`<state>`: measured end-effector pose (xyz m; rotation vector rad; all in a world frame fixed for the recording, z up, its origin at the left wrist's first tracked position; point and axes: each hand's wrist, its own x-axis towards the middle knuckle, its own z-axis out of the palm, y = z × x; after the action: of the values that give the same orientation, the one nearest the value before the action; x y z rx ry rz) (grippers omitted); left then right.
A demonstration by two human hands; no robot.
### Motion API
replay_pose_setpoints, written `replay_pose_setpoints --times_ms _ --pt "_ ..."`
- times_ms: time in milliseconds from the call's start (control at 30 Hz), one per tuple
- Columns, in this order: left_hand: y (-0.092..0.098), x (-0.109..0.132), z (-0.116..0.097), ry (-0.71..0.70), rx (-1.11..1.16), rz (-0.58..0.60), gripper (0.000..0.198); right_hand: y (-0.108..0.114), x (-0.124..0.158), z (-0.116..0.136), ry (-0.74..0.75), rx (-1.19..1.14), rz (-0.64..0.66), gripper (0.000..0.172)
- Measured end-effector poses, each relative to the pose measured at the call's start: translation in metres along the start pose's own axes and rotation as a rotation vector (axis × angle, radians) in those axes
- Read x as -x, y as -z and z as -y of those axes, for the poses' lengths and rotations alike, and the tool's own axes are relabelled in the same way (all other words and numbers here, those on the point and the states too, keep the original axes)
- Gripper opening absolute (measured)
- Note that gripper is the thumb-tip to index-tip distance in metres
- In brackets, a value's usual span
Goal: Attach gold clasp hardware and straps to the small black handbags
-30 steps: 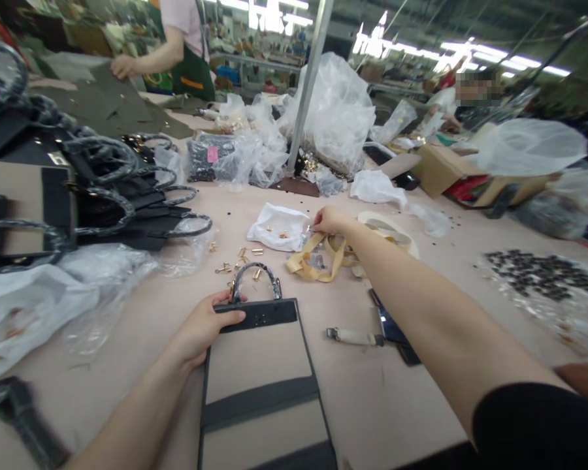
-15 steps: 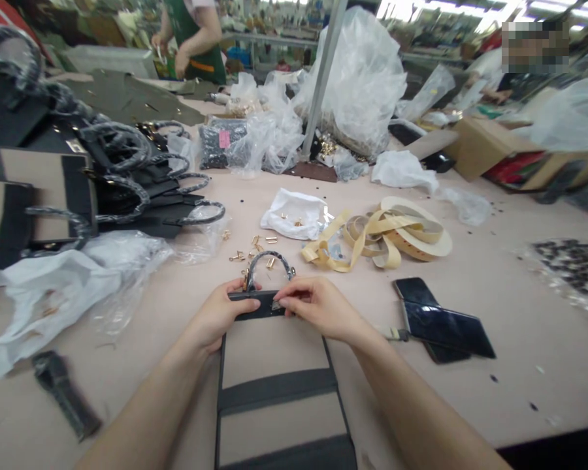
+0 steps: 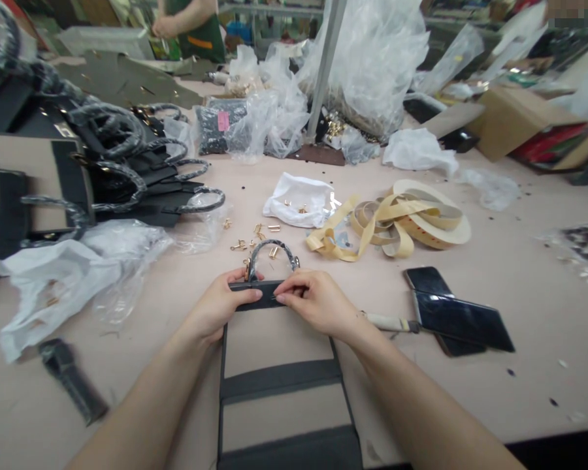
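Left hand grasps the striped handbag by its upper left corner, and right hand pinches a small shiny piece at its dark top band; this handbag lies on the table. To its left is a white plastic bag, just beyond its handle are gold-coloured fittings, and to its right are two overlapping smartphones.

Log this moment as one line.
left hand: holds striped handbag | right hand: pinching at black top band | nearby: gold hardware pieces
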<state>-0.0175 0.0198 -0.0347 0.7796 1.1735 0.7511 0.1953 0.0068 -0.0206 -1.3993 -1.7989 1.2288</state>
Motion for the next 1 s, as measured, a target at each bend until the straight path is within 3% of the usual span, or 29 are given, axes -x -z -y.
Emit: replay_pose_setpoints --times_ms 133,333,533,733,1000 --pt "0.0 0.0 0.001 0.008 -0.003 0.002 0.051 -0.003 -0.001 -0.002 -0.015 0.015 -0.062 0.003" --pt "0.0 0.001 0.0 0.006 0.0 -0.013 0.051 -0.007 0.003 0.001 0.041 0.177 -0.116 0.009" --pt "0.0 0.001 0.0 0.006 0.002 -0.014 0.051 -0.004 0.005 -0.004 0.045 0.171 -0.15 0.018" --pt "-0.001 0.003 -0.002 0.029 0.005 -0.035 0.05 -0.004 0.014 0.0 0.182 0.264 -0.086 0.016" --pt "-0.002 0.001 -0.001 0.017 -0.003 -0.056 0.049 -0.015 0.017 -0.002 0.22 0.396 -0.097 0.013"
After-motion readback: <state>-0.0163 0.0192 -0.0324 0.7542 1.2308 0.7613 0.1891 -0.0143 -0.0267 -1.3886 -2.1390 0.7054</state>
